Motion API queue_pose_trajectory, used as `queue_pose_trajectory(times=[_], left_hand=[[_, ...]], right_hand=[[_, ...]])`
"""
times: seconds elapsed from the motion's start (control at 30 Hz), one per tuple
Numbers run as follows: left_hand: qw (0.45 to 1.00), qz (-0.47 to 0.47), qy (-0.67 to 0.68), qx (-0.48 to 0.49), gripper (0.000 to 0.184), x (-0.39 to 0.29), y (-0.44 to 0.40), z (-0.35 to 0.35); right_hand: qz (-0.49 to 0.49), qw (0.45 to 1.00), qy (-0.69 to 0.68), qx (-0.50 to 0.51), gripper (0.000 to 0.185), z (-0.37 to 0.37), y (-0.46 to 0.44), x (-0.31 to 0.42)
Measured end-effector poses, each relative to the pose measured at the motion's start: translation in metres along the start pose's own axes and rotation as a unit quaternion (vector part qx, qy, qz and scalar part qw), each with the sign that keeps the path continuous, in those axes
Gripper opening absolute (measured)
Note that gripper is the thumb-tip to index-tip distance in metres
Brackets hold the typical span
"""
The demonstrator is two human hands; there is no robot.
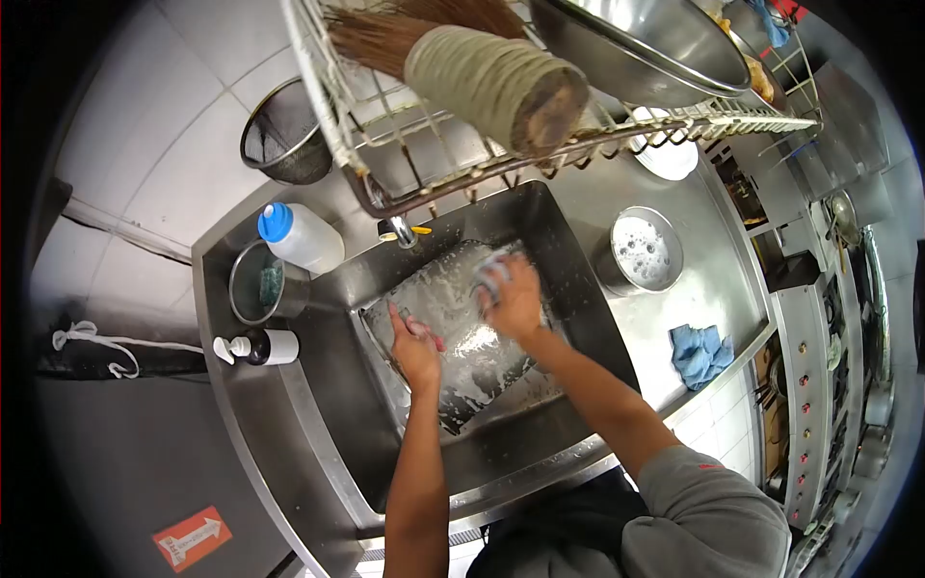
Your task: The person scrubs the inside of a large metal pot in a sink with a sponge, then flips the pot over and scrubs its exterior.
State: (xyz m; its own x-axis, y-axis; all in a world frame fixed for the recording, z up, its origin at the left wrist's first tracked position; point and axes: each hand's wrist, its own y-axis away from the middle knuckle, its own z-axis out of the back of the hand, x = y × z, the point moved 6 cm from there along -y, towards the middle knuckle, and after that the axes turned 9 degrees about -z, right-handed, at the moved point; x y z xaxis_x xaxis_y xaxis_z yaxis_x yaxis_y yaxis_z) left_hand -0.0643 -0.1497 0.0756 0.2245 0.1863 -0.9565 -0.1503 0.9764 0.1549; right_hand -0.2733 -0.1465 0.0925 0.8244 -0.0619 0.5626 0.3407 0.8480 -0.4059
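Observation:
A metal tray [453, 273] covered in soap suds lies tilted in the deep sink [597, 356]. My right hand [516, 299] presses a greyish scouring pad [489, 276] against the tray's upper right part; both are slightly blurred. Toward the left side of the tray rests my left hand [416, 354], its fingers apart and touching the soapy surface. Just beyond the tray, the faucet [401, 232] sticks out over the sink's back edge.
Overhead hangs a wire rack [385, 207] with a bundled broom [491, 87] and a metal bowl [655, 48]. Left of the sink stand a white squeeze bottle [313, 241], a pot [241, 289] and a pump bottle [275, 347]. On the right are a sudsy container [646, 252] and a blue cloth [700, 355].

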Motion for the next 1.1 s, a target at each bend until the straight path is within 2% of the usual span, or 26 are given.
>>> queue_pose_trajectory(times=[0.03, 0.1, 0.13, 0.17, 0.2, 0.23, 0.3, 0.37, 0.4, 0.43, 0.5, 0.53, 0.6, 0.67, 0.73, 0.77, 0.83, 0.87, 0.9, 0.93, 0.97, 1.03, 1.07, 1.1], left_hand=[[1.000, -0.003, -0.025, -0.019, 0.058, 0.005, -0.003, 0.001], [0.998, -0.013, -0.046, -0.033, 0.059, -0.001, -0.010, -0.001], [0.999, 0.016, -0.015, -0.027, 0.060, -0.002, -0.007, -0.001], [0.999, 0.047, 0.015, -0.020, 0.061, -0.001, -0.002, 0.000], [0.999, 0.045, 0.013, -0.015, 0.061, -0.001, 0.001, 0.000], [0.999, 0.032, 0.005, -0.021, 0.062, -0.002, 0.003, 0.000], [0.999, 0.025, 0.000, -0.029, 0.062, -0.001, 0.005, -0.001], [0.999, 0.024, 0.007, -0.029, 0.063, 0.000, 0.003, 0.001], [0.999, 0.022, 0.005, -0.028, 0.063, 0.001, 0.002, 0.000], [1.000, 0.012, 0.004, -0.022, 0.061, 0.002, 0.001, 0.001], [1.000, 0.006, 0.001, -0.013, 0.059, 0.007, 0.012, 0.005], [0.999, -0.017, -0.045, -0.009, 0.058, 0.006, 0.019, 0.006], [0.995, -0.034, -0.091, -0.005, 0.057, -0.003, 0.027, 0.005], [0.991, -0.013, -0.133, 0.005, 0.054, -0.026, 0.036, 0.006], [0.982, -0.038, -0.186, 0.001, 0.054, -0.005, 0.027, 0.009], [0.969, -0.055, -0.241, 0.008, 0.053, 0.005, 0.027, 0.009], [0.969, -0.062, -0.237, 0.014, 0.054, 0.007, 0.040, 0.010], [0.969, -0.073, -0.235, 0.013, 0.055, 0.004, 0.042, 0.010], [0.969, -0.069, -0.238, 0.011, 0.055, -0.004, 0.043, 0.010], [0.969, -0.052, -0.240, 0.006, 0.056, -0.016, 0.048, 0.010], [0.971, -0.042, -0.237, -0.002, 0.056, -0.025, 0.048, 0.008], [0.966, -0.060, -0.253, -0.006, 0.056, 0.005, 0.041, 0.010], [0.961, -0.071, -0.267, -0.010, 0.056, 0.014, 0.038, 0.007], [0.961, -0.073, -0.266, -0.009, 0.056, 0.006, 0.041, 0.007]], right_hand=[[0.049, 0.996, 0.033, 0.061, 0.037, -0.017, 0.023, 0.022], [0.156, 0.972, -0.088, 0.155, 0.036, 0.005, 0.068, 0.068], [0.150, 0.973, -0.086, 0.151, 0.036, 0.010, 0.069, 0.060], [0.146, 0.977, -0.025, 0.155, 0.034, 0.017, 0.073, 0.043], [0.142, 0.977, 0.034, 0.157, 0.033, 0.023, 0.073, 0.024], [0.136, 0.983, 0.010, 0.123, 0.030, 0.027, 0.050, -0.001], [-0.076, 0.996, 0.039, 0.035, 0.027, 0.017, 0.010, -0.022], [-0.012, 0.997, 0.050, 0.053, 0.025, -0.029, 0.032, 0.009], [0.068, 0.991, 0.046, 0.101, 0.024, -0.014, 0.048, 0.054], [0.069, 0.985, -0.036, 0.157, 0.024, 0.000, 0.068, 0.072], [0.075, 0.975, 0.001, 0.208, 0.025, 0.008, 0.095, 0.044], [0.075, 0.975, 0.001, 0.207, 0.025, 0.011, 0.087, 0.029], [0.093, 0.984, 0.116, 0.095, 0.022, 0.020, 0.061, 0.000], [0.089, 0.983, 0.110, 0.114, 0.023, -0.003, 0.076, 0.014], [0.089, 0.984, 0.095, 0.118, 0.025, -0.025, 0.071, 0.041], [0.118, 0.957, 0.023, 0.262, 0.033, 0.007, 0.088, 0.059], [0.127, 0.858, 0.109, 0.485, 0.025, 0.023, 0.086, 0.042], [0.100, 0.936, 0.191, 0.279, 0.027, 0.018, 0.063, 0.016], [0.065, 0.961, 0.260, 0.063, 0.028, 0.017, 0.050, -0.006], [-0.106, 0.985, 0.113, 0.070, 0.033, 0.012, 0.014, -0.025], [-0.101, 0.986, 0.112, 0.073, 0.033, 0.006, 0.022, -0.015], [0.055, 0.983, 0.161, 0.067, 0.032, -0.001, 0.054, 0.025], [0.094, 0.955, 0.145, 0.243, 0.031, -0.004, 0.087, 0.044], [0.092, 0.955, 0.147, 0.242, 0.031, 0.001, 0.087, 0.038]])
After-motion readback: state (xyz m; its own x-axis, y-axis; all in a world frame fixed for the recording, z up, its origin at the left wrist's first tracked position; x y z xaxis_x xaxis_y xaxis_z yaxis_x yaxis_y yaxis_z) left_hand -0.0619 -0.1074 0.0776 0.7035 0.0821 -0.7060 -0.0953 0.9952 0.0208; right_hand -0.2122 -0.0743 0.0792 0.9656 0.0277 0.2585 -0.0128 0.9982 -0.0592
